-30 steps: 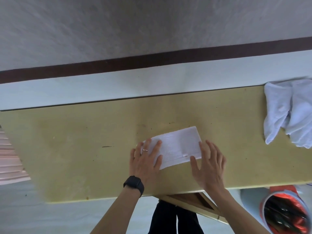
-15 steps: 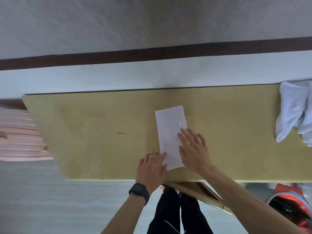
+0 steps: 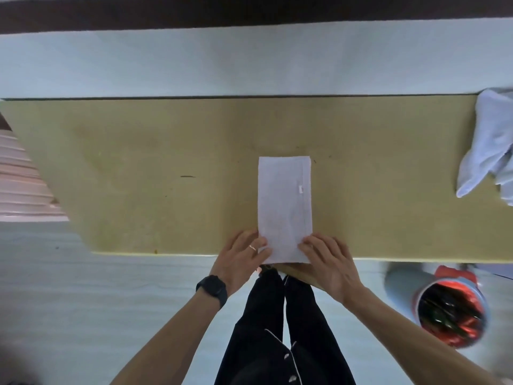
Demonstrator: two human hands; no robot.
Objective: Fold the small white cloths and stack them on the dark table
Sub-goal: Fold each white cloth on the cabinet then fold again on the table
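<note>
A small white cloth [image 3: 285,209], folded into a long, narrow rectangle of finely woven fabric with a stitched hem and a tiny tag on its right edge, lies flat on a yellowish, matte wooden table [image 3: 138,168], its near end reaching the table's front edge. From the head view, the person's left hand [image 3: 241,259], a thin ring on one finger and a black watch [image 3: 212,290] at the wrist, has its fingertips closed on the cloth's near left corner. The right hand [image 3: 327,262] grips the near right corner, fingers curled over the fabric. The tabletop is smooth but marked with faint scratches and small dark specks. At the far right of the table, a heap of crumpled white cloths [image 3: 491,145] sits in soft, loose folds, well apart from the folded one. Below the table's edge to the right stands a round bin [image 3: 449,309] lined with shiny red material. The person's black trousers [image 3: 277,329] show between the forearms, above a pale floor.
</note>
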